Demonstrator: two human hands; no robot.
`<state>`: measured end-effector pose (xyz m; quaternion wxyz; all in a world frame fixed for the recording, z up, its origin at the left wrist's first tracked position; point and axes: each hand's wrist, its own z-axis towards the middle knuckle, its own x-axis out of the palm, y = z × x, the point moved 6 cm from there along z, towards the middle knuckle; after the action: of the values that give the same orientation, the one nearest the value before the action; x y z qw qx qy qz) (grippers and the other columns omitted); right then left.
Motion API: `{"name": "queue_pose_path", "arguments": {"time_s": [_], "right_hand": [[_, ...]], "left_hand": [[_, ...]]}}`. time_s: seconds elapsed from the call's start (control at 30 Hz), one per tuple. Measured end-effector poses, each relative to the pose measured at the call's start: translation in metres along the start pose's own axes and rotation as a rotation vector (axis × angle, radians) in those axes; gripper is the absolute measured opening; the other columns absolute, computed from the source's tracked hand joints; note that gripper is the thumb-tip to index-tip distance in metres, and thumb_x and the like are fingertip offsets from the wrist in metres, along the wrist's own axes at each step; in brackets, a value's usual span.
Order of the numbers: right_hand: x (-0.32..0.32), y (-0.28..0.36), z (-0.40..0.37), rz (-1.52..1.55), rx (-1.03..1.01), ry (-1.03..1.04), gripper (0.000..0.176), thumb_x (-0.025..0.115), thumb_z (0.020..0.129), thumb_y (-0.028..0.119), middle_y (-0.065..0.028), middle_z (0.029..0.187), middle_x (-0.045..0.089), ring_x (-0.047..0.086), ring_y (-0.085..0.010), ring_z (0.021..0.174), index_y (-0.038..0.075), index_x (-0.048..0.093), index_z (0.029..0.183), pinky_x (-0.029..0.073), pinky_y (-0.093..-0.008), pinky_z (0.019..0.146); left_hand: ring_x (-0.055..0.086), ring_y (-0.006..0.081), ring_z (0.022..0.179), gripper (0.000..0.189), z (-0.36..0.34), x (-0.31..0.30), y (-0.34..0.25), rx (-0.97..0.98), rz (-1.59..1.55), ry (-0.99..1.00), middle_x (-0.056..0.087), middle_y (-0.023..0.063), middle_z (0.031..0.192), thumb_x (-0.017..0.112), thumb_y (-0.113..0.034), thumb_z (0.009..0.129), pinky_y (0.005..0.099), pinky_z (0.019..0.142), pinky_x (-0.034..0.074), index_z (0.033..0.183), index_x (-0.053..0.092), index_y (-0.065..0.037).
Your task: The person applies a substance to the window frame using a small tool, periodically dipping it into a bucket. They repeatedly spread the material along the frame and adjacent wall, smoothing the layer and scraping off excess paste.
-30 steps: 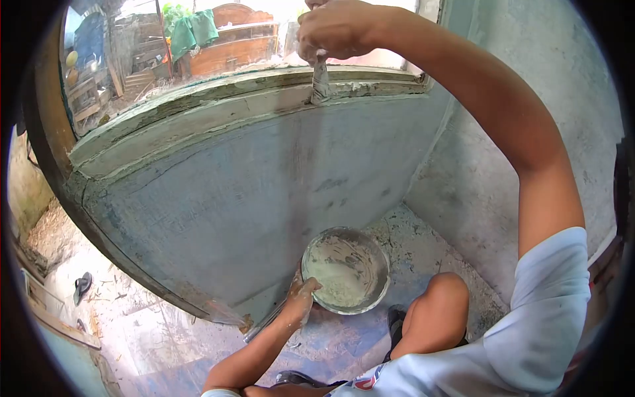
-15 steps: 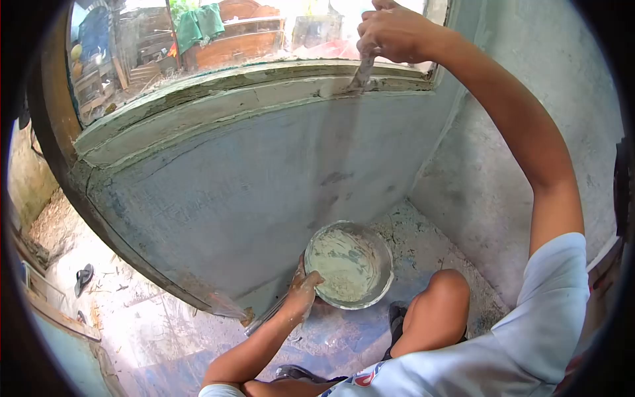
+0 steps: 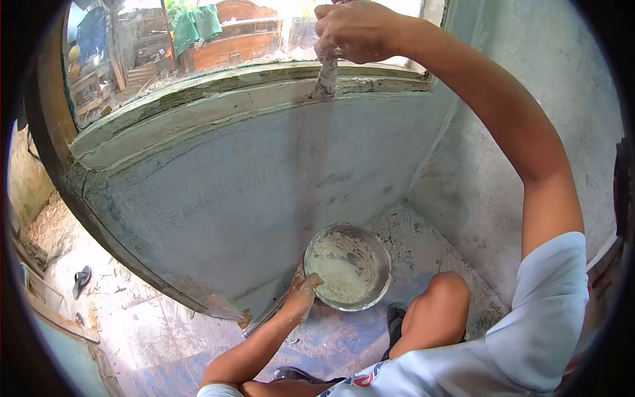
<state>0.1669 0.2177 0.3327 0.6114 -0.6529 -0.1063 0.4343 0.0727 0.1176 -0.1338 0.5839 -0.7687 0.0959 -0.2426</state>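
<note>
My right hand [image 3: 357,30] is raised at the window and closed around a putty knife [image 3: 326,81], smeared with pale paste. The tip of the knife touches the lower edge of the window frame [image 3: 251,99]; its handle is mostly hidden in my fingers. Low in front of me, my left hand [image 3: 302,294] grips the left rim of a round metal basin [image 3: 385,281], thumb over the edge. Cream-coloured paste [image 3: 340,268] coats the inside of the basin. Whitish residue shows on both hands.
Below the window stands a grey-blue wall panel [image 3: 211,192], meeting a grey wall [image 3: 529,132] at the right. My bent knee [image 3: 446,298] is beside the basin. A black slipper [image 3: 81,282] lies on the littered floor at left. Behind the glass is wooden furniture [image 3: 245,40].
My right hand has moved left along the window frame with the putty knife. My left hand and the basin stay nearly in place; the paste surface looks different.
</note>
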Motion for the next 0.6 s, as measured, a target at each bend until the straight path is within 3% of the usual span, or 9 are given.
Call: {"name": "queue_pose_path", "arguments": {"time_s": [0.2,0.27,0.37,0.6], "right_hand": [[0.013,-0.019,-0.016,-0.011,-0.034,0.013,0.018,0.071,0.087,0.009,0.0033,0.084,0.071,0.061,-0.0186,0.102,0.024,0.078,0.085,0.035,-0.0476,0.104],[0.014,-0.018,-0.011,-0.020,-0.036,0.021,0.017,0.070,0.087,0.009,0.0029,0.083,0.070,0.061,-0.0188,0.102,0.024,0.078,0.084,0.034,-0.0476,0.105],[0.012,-0.010,0.002,-0.019,-0.028,0.045,0.017,0.069,0.088,0.009,0.0025,0.083,0.070,0.061,-0.0192,0.102,0.024,0.077,0.083,0.034,-0.0475,0.106],[0.015,-0.007,0.009,-0.014,-0.036,0.083,0.018,0.066,0.088,0.010,0.0013,0.081,0.068,0.061,-0.0200,0.102,0.023,0.074,0.080,0.033,-0.0472,0.107]], "left_hand": [[0.062,0.0346,0.116,0.084,-0.005,0.002,-0.007,0.044,0.006,-0.018,0.048,0.0185,0.143,0.052,-0.013,0.084,0.0496,0.072,0.065,0.163,0.022,-0.021],[0.038,0.0296,0.143,0.081,-0.024,0.018,-0.034,-0.052,-0.246,-0.017,0.042,0.0189,0.155,0.051,-0.010,0.082,0.0369,0.121,0.029,0.160,0.030,-0.002],[0.037,0.0296,0.144,0.080,-0.010,0.009,-0.016,0.052,-0.124,0.008,0.042,0.0189,0.155,0.051,-0.010,0.083,0.0373,0.121,0.029,0.160,0.029,-0.002],[0.039,0.0293,0.142,0.080,-0.008,0.007,-0.013,0.061,-0.086,0.007,0.042,0.0191,0.155,0.051,-0.010,0.083,0.0373,0.120,0.029,0.160,0.029,-0.002]]}}
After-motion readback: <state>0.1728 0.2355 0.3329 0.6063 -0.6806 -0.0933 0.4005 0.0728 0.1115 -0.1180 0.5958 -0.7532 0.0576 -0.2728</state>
